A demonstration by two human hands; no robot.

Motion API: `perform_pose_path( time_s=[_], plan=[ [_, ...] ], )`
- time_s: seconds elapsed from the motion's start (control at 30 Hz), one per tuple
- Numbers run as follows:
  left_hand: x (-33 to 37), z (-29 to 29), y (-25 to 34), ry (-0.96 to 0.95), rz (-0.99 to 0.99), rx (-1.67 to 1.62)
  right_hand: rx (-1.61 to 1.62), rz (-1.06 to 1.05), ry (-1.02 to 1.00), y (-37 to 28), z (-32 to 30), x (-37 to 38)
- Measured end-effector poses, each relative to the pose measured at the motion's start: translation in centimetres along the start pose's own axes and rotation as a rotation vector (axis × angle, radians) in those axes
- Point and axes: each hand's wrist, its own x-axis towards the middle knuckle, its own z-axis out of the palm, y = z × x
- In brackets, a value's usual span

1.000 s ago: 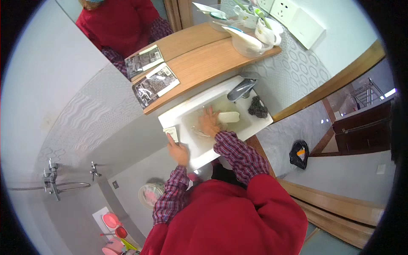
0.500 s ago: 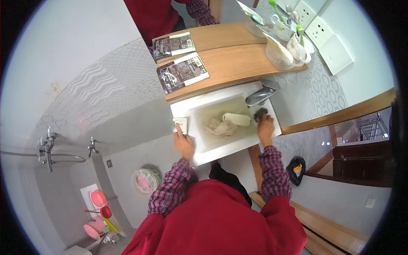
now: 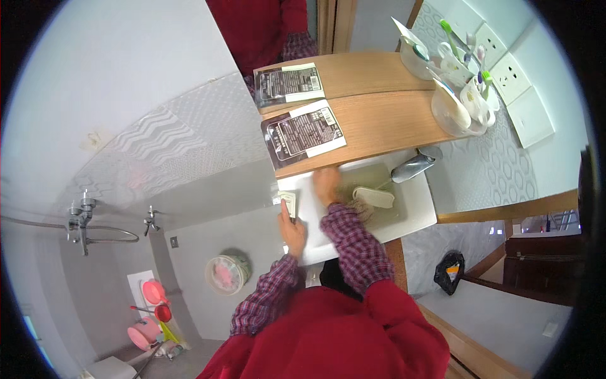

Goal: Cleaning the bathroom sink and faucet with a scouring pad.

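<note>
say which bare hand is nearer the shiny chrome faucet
The right hand, over the white rectangular sink; the left hand, at its left rim, is farther away.

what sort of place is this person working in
Most likely a home bathroom: there is a white rectangular washbasin with a shiny metal tap, a green-headed toothbrush above it, and a chrome wall mixer with a flexible hose.

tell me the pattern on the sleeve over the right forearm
The sleeve is plaid, dark red and purplish with pale lines, best seen in the head view.
</note>
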Motion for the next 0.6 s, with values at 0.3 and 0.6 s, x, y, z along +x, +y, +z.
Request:
perform_pose_path(
  time_s=[0.3, 0.6],
  plan=[
    [0.5, 0.5, 0.4, -0.022, 0.042, 0.078, 0.187, 0.100, 0.280, 8.5, -0.2, 2.8],
    [0.1, -0.8, -1.3, 0.034, -0.013, -0.017, 0.076, -0.127, 0.070, -2.6, 0.9, -0.2]
  ],
)
